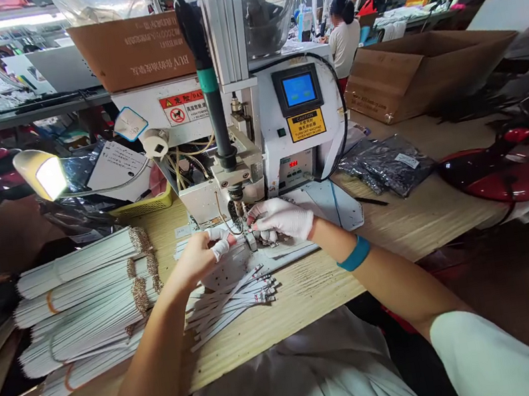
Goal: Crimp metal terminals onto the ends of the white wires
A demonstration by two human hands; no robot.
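Nearest: white smock [305, 380] at bottom centre, white sleeve [504, 354] at lower right.

Left hand [200, 256]: closed, fingertips taped white, curled around the inner end of a flat white strip [233, 254]; grip looks firm, contact partly hidden.

Right hand [281, 219]: white-gloved, blue band [352, 254] on the wrist, fingers pinched on a small metal terminal [251, 241] just under the press head [236, 192].

Key relation: strip's long axis runs roughly left to right, from left hand toward the press head. Right hand is nearer the head; left hand sits just left of it.

Table: loose strips [232, 305] lie below the hands; strip bundles [85, 309] at left, ends banded with metal terminals.

Machine: white press [252, 125] at top centre, blue screen [298, 89], yellow caution label [306, 125].

Rest: black parts bags [386, 167] right of the press, cardboard box [426, 73] at upper right, co-worker [343, 36] beyond it, lamp [40, 174] at left.
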